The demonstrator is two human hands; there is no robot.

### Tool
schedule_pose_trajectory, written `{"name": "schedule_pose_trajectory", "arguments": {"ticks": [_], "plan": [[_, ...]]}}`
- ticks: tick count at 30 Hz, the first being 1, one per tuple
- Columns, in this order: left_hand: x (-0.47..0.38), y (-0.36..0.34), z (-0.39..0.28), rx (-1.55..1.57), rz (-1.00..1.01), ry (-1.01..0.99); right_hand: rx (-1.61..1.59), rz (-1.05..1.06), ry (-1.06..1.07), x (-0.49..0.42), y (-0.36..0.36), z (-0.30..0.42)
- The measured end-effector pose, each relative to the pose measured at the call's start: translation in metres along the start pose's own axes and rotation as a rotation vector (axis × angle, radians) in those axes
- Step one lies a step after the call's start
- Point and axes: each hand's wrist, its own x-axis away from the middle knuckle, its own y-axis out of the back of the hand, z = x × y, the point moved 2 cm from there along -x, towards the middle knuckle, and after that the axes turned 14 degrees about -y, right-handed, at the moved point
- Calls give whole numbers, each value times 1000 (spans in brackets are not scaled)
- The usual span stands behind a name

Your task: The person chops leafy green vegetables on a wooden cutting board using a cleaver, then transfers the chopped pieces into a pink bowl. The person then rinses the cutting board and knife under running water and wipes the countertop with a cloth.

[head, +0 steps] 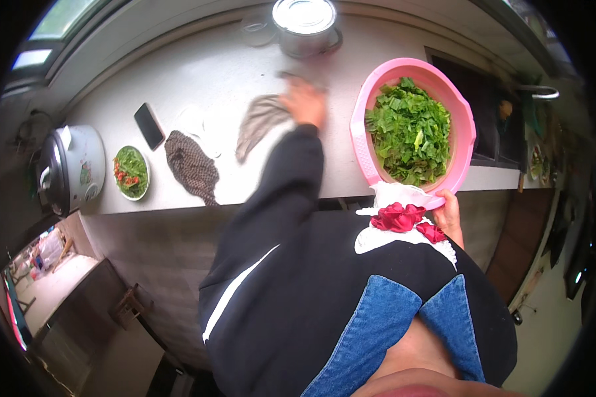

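Chopped leafy greens (409, 131) fill a pink plastic basin (360, 144) at the counter's front edge. My right hand (448, 213) grips its near rim at the lower right, close to my body. My left hand (305, 101) is blurred over the counter, to the left of the basin. It overlaps or lies beside one end of a crumpled grey-brown cloth (260, 121); whether its fingers hold the cloth cannot be told. A lidded metal pot (305, 30) stands beyond this hand.
To the left are a dark patterned cloth (191, 166), a smartphone (149, 126), a plate of greens with red pieces (131, 173) and a white rice cooker (82, 166). A clear lid or dish (257, 31) sits by the pot. A dark sink (469, 109) lies behind the basin at right.
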Motion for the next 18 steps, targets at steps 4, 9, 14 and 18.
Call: {"name": "schedule_pose_trajectory", "arguments": {"ticks": [4, 9, 14, 18], "plan": [[116, -10, -67, 398, 43, -467, 53, 48, 33, -16, 0, 12], [254, 1, -27, 469, -39, -614, 183, 217, 15, -33, -18, 25], [413, 10, 59, 176, -219, 87, 383, 355, 8, -58, -59, 22], [508, 6, 107, 866, -374, 861, 460, 385, 128, -74, -121, 3]]}}
